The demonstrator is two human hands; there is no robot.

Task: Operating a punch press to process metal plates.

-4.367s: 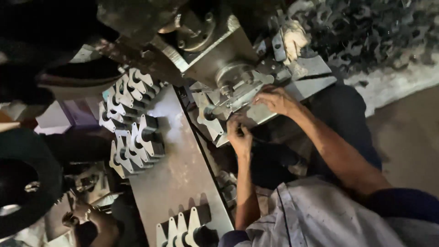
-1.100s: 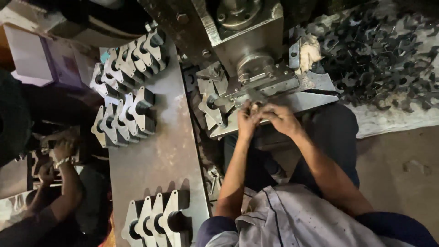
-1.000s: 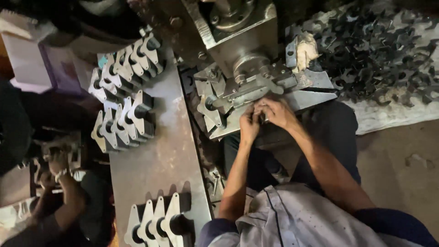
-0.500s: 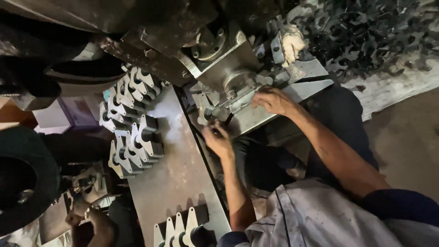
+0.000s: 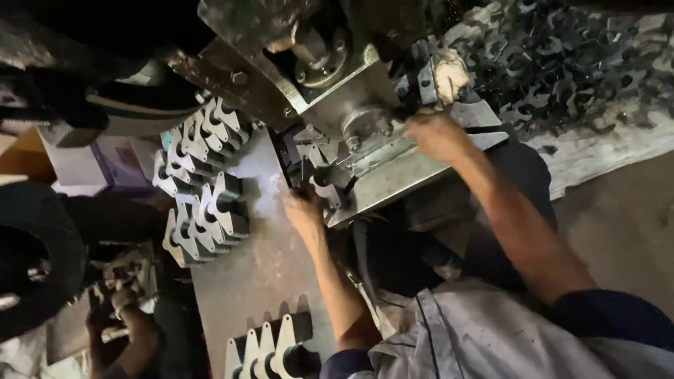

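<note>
I see my left hand pinching a flat grey notched steel plate at the press bed; my right hand lies loosely curled, empty, on the worn metal fixture.

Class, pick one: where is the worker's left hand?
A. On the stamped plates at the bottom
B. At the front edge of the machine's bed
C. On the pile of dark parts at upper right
B: the left hand sits at the machine bed, by a stamped piece.

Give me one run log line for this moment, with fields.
left hand: at flat metal part on press bed | right hand: on bed's far side | stacked plates: on steel table
</note>
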